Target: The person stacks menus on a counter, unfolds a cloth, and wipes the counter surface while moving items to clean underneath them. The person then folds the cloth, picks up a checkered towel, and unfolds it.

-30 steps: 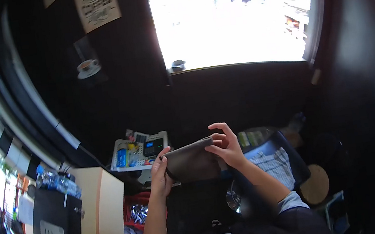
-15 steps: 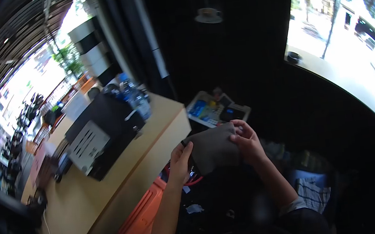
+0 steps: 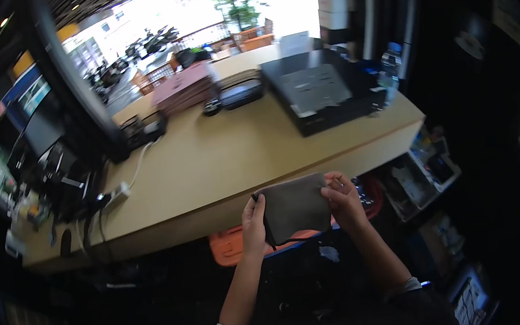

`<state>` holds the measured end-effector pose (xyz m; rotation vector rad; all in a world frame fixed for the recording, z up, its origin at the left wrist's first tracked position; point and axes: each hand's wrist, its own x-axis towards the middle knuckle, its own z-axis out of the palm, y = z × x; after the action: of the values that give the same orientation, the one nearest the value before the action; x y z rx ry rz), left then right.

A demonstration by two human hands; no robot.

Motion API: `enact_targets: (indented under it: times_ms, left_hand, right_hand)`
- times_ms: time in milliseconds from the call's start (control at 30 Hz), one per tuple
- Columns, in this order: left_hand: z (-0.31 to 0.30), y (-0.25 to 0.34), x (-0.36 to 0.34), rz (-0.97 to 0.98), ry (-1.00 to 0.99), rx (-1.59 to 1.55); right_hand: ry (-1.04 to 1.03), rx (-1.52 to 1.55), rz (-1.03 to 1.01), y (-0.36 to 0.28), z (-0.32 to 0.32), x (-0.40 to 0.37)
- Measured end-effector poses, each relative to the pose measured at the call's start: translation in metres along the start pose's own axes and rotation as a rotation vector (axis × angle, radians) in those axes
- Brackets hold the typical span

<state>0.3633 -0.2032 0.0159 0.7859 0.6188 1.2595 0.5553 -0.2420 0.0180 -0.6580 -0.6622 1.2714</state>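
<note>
Between my two hands is a grey-brown cloth pouch (image 3: 297, 208), held up in front of the wooden counter's near edge. My left hand (image 3: 255, 223) is closed on its left side, thumb on the near face. At the upper right corner, my right hand (image 3: 344, 201) pinches the cloth, its other fingers curled behind. A thin black cord hangs along the pouch's left side and lower edge. Whether anything is inside cannot be seen.
The wooden counter (image 3: 208, 162) bears a black box (image 3: 323, 93), a water bottle (image 3: 391, 65), a pink paper stack (image 3: 185, 88) and a power strip (image 3: 118, 196). Below are an orange container (image 3: 228, 247) and a white tray (image 3: 412, 186) of small items.
My view has swung left, so the counter now lies across the front. Both hands still hold the pouch, which shows its face more squarely, with the cord visible.
</note>
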Motion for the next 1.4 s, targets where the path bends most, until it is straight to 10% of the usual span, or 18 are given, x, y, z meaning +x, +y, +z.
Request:
enact_targets:
  times_ms: [467, 1000, 1400]
  left_hand:
    - [-0.246, 0.164, -0.123, 0.337, 0.608, 0.013]
    - [-0.384, 0.296, -0.193, 0.712, 1.037, -0.087]
    - [-0.542, 0.359, -0.326, 0.760, 1.167, -0.263]
  right_hand:
    - [-0.533, 0.155, 0.586, 0.239, 0.247, 0.025]
    - [-1.094, 0.208, 1.117, 0.413, 0.472, -0.004]
    - [-1.277, 0.078, 1.162, 0.565, 0.612, -0.105]
